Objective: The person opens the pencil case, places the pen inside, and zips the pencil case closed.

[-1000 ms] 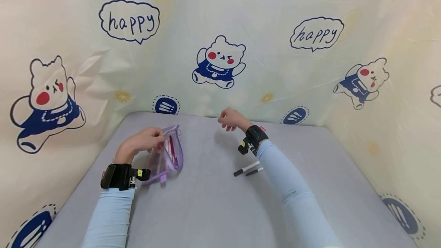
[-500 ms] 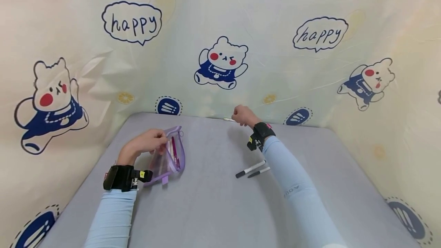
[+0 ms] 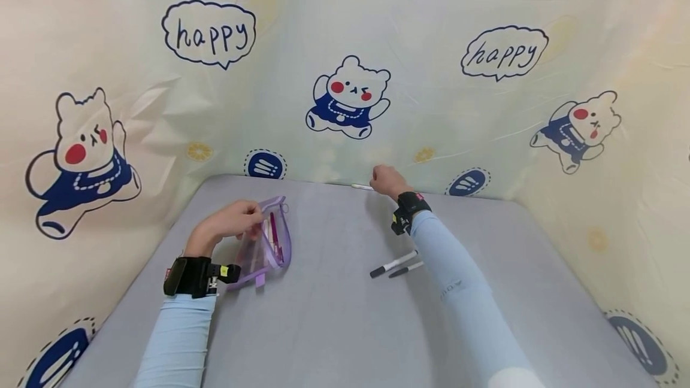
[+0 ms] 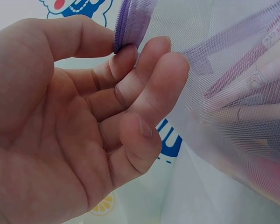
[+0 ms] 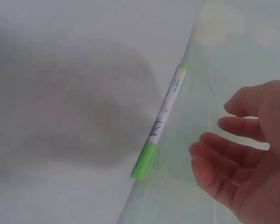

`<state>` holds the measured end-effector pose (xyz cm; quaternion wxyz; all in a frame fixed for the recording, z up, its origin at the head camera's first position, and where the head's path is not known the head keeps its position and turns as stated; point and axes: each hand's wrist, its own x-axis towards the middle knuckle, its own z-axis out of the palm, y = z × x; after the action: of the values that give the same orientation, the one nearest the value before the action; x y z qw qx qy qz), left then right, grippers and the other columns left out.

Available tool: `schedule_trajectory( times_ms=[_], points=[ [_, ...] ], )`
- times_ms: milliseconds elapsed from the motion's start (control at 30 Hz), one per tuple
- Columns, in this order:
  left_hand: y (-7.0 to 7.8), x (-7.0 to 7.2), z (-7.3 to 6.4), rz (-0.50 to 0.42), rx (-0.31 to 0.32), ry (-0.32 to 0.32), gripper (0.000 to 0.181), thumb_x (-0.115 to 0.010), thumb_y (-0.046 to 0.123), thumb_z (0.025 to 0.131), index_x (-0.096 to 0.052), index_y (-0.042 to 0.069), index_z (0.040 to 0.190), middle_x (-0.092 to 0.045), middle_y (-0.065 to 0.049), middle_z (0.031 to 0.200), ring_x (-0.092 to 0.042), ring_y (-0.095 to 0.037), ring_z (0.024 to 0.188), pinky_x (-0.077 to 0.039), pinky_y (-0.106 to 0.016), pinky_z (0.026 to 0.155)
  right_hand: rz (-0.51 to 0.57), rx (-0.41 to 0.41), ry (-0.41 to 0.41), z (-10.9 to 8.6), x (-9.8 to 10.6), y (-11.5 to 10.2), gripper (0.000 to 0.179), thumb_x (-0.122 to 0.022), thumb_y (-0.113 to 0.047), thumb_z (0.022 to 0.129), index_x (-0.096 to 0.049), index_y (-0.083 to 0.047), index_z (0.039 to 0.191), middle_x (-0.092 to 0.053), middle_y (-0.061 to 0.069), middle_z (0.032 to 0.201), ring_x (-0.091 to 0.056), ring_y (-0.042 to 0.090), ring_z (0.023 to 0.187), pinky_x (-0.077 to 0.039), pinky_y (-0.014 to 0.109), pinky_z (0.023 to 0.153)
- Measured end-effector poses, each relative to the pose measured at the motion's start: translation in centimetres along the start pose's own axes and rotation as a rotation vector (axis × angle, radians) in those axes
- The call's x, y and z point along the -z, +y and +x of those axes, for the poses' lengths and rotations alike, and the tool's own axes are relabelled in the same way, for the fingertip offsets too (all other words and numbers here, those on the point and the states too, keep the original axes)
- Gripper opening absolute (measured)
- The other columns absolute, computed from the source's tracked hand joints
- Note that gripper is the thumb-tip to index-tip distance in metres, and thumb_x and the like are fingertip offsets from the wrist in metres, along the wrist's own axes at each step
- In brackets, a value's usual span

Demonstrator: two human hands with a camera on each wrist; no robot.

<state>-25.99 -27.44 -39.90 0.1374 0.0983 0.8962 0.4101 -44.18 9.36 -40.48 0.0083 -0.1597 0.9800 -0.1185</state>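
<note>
The fingers (image 4: 163, 79) of the left hand (image 3: 230, 221) are bent, thumb and a fingertip pinching the purple zip edge (image 4: 134, 25) of a mesh pouch (image 3: 249, 259); those of the right hand (image 3: 389, 181) are loosely curved, with a gap to the thumb and nothing held that we can see.

Behind everything we see a printed cloth (image 3: 420, 11), hanging down to the far side of a grey table (image 3: 323, 322); taking the tabletop as our clock, with that side at twelve, we find the pouch at ten o'clock, its zip side facing three; we judge that the pinch keeps the mouth apart and the soft mesh from sagging shut. Inside it we make out a dark pink pen (image 3: 275, 235) and some paler pens (image 4: 266, 81), which seem bunched together because the slack mesh gathers them.

At about two o'clock lie a thick black-capped marker (image 3: 393, 263) and, just beside it, a thinner dark-capped pen (image 3: 404, 270); both caps point towards eight, and the far ends come up to the right sleeve (image 3: 458, 280), so we cannot tell whether they show whole. At twelve a green-capped pen (image 5: 163, 117) lies along the seam of table and cloth, where the cloth probably stops it rolling; the right hand is near it, not touching.
</note>
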Motion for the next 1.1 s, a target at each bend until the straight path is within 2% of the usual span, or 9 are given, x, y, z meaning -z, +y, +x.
schedule_trajectory(
  times_ms=[267,400,567,900,1100],
  points=[
    [-0.1,0.2,-0.1,-0.009,0.003,0.002,0.02,-0.045,0.018,0.1,-0.053,0.002,0.091,-0.065,-0.012,0.08,-0.061,-0.024,0.074,-0.042,-0.031,0.058,-0.115,0.033,0.036,1.0,-1.5,1.1,0.009,-0.055,-0.009,0.087,-0.061,-0.003,0.09,-0.062,0.009,0.086,-0.052,0.025,0.075,-0.044,0.036,0.069],
    [-0.2,0.2,-0.2,-0.004,0.003,0.0,0.02,-0.045,0.018,0.1,-0.054,0.002,0.091,-0.065,-0.011,0.08,-0.061,-0.023,0.073,-0.041,-0.031,0.058,-0.146,0.024,0.017,1.1,-2.3,1.6,0.007,-0.056,-0.01,0.088,-0.059,-0.004,0.091,-0.063,0.011,0.093,-0.056,0.027,0.082,-0.047,0.041,0.074],
    [-0.3,0.2,-0.2,-0.008,0.001,0.0,0.02,-0.045,0.017,0.099,-0.055,0.002,0.091,-0.065,-0.011,0.079,-0.061,-0.024,0.073,-0.041,-0.031,0.058,-0.171,0.005,-0.005,1.2,-3.0,1.8,0.013,-0.057,-0.012,0.089,-0.06,-0.004,0.099,-0.065,0.014,0.105,-0.061,0.032,0.095,-0.05,0.046,0.082],
    [-0.1,0.2,0.0,-0.019,0.004,-0.001,0.018,-0.045,0.015,0.099,-0.054,0.002,0.092,-0.065,-0.012,0.08,-0.06,-0.024,0.073,-0.04,-0.031,0.059,-0.242,-0.018,0.05,2.2,-4.7,2.8,0.012,-0.058,-0.009,0.088,-0.063,-0.003,0.097,-0.068,0.016,0.101,-0.063,0.034,0.088,-0.051,0.048,0.075],
    [-0.3,0.1,-0.1,-0.02,0.003,-0.002,0.016,-0.045,0.014,0.098,-0.054,0.002,0.091,-0.064,-0.011,0.079,-0.06,-0.023,0.073,-0.039,-0.031,0.059,-0.265,0.012,0.066,2.0,-5.4,2.9,0.014,-0.058,-0.01,0.09,-0.065,-0.002,0.099,-0.067,0.018,0.097,-0.064,0.036,0.088,-0.052,0.05,0.073]
  ],
)
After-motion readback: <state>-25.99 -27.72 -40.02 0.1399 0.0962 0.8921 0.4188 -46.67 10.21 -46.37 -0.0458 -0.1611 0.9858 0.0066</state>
